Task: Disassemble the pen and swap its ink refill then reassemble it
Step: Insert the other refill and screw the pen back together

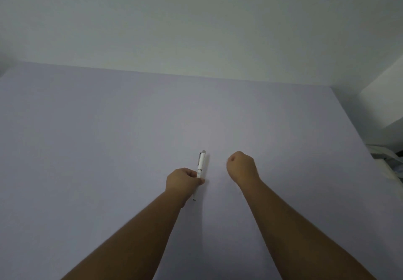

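Note:
A white pen with a grey clicker and a clip points away from me over the pale lilac table. My left hand grips its lower barrel, so the tip pokes out below the fist and the middle of the barrel is hidden. The pen is in one piece. My right hand hovers a short way to the right of the pen, fingers curled into a loose fist. Nothing shows in that hand, though its palm side faces away from me. No spare refill is in view.
A plain white wall rises behind the table's far edge. Past the table's right edge stand a white box-like surface and some white clutter.

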The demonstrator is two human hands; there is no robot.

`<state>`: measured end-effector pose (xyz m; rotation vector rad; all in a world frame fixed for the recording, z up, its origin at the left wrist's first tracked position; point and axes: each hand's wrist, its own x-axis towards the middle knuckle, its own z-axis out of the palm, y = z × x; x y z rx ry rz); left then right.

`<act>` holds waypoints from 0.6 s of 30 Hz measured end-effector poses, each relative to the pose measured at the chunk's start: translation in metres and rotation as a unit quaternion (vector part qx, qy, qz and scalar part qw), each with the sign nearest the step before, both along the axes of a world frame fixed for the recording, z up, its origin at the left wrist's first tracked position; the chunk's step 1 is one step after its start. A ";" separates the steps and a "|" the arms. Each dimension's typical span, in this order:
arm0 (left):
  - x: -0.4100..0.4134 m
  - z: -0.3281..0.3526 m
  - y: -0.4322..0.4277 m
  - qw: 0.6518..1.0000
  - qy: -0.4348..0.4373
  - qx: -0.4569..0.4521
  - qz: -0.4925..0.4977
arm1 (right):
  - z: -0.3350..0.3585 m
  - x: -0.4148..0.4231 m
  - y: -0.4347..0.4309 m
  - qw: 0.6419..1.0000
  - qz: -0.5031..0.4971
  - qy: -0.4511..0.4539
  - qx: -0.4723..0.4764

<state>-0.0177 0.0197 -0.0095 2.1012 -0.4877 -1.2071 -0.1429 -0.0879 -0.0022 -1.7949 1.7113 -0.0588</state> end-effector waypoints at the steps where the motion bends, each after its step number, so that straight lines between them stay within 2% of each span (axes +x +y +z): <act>1: -0.001 -0.003 0.000 1.000 -0.011 0.003 -0.009 | -0.004 -0.005 -0.001 1.000 0.006 0.026 0.011; 4: -0.003 -0.010 -0.001 0.998 -0.052 0.013 -0.035 | -0.014 -0.015 0.004 0.997 0.018 0.062 0.047; 7: -0.002 -0.015 -0.001 0.996 -0.075 0.022 -0.037 | -0.020 -0.016 0.013 0.997 0.012 0.070 0.041; 18: -0.004 -0.023 -0.006 0.993 -0.108 0.037 -0.038 | -0.034 0.018 0.035 0.998 0.029 0.023 0.041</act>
